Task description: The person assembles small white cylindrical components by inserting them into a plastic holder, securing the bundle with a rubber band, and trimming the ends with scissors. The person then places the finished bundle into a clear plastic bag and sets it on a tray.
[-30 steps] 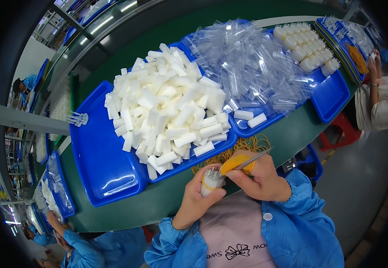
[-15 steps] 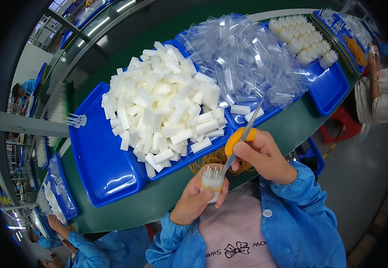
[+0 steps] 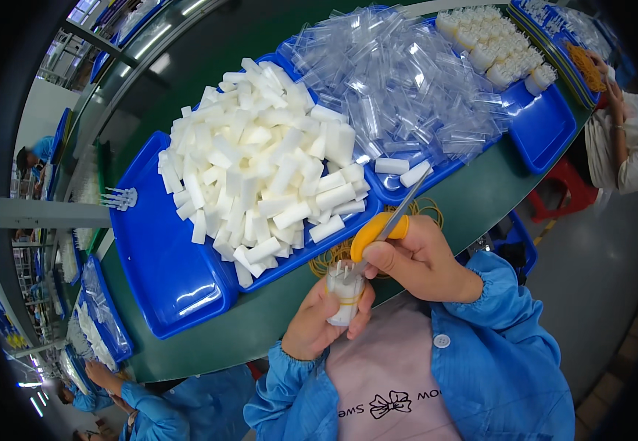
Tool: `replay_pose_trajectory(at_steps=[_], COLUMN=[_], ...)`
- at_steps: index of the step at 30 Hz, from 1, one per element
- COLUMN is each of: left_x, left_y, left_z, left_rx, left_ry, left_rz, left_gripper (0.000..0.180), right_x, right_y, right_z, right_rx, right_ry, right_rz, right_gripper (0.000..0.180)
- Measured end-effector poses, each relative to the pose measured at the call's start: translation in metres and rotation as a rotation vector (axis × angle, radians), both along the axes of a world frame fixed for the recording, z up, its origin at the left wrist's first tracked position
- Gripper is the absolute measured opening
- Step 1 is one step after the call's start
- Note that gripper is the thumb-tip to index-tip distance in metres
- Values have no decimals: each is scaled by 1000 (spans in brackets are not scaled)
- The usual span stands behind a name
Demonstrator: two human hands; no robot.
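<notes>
My left hand (image 3: 326, 316) is closed around a small bundle (image 3: 345, 301) of white pieces with thin pins at its top and a yellow rubber band round its middle. Just above it, my right hand (image 3: 425, 261) grips a slim, pointed metal tool (image 3: 401, 208). A yellow covering (image 3: 379, 232) wraps round at the fingers holding it. The tool's tip points up and away to the right, while its lower end reaches the bundle's pinned top. Whether that end goes in between the pins I cannot tell.
Blue trays (image 3: 176, 283) hold a heap of white foam-like blocks (image 3: 260, 158), clear plastic sleeves (image 3: 400, 88) and finished-looking banded bundles (image 3: 492, 48). Rubber bands (image 3: 326, 263) lie at the green table's (image 3: 473, 220) near edge. Other people work at left and right; a red stool (image 3: 565, 187) stands right.
The bundle in my left hand has become more upright. My right hand has shifted slightly left and down, bringing the tool's lower end against the bundle's top.
</notes>
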State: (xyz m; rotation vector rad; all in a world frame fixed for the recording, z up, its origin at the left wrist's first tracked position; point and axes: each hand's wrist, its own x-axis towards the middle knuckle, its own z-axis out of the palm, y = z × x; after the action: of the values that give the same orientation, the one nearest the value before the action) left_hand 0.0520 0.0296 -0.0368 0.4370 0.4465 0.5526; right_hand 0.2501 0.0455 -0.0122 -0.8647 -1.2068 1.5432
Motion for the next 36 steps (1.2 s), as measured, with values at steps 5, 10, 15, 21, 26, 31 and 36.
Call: replay_pose_trajectory(at_steps=[5,10,15,21,26,31,36], left_x=[6,6,5,3,5,4,10], left_y=[-4,-3,-4,-8,-10,-9,-7], left_z=[1,-1,-1,-10,-9,-14,-4], left_rx=[-9,22,49,-4,-96,-3,-140], left_ry=[61,36,47,96,-20,22,34], left_rz=[122,103,114,102,123,109,56], left_gripper=[70,70,67,63,64,67,67], right_x=[10,11,8,9,19,55,54], right_y=[3,6,7,2,-5,-13,-20], right_z=[10,11,12,14,13,14,17], right_rx=[-188,-204,-244,217,23,42,11], right_ry=[157,53,75,-430,-191,-192,-152], right_rz=[-26,38,125,90,-109,-334,-309], right_gripper=[19,18,17,16,13,17,19])
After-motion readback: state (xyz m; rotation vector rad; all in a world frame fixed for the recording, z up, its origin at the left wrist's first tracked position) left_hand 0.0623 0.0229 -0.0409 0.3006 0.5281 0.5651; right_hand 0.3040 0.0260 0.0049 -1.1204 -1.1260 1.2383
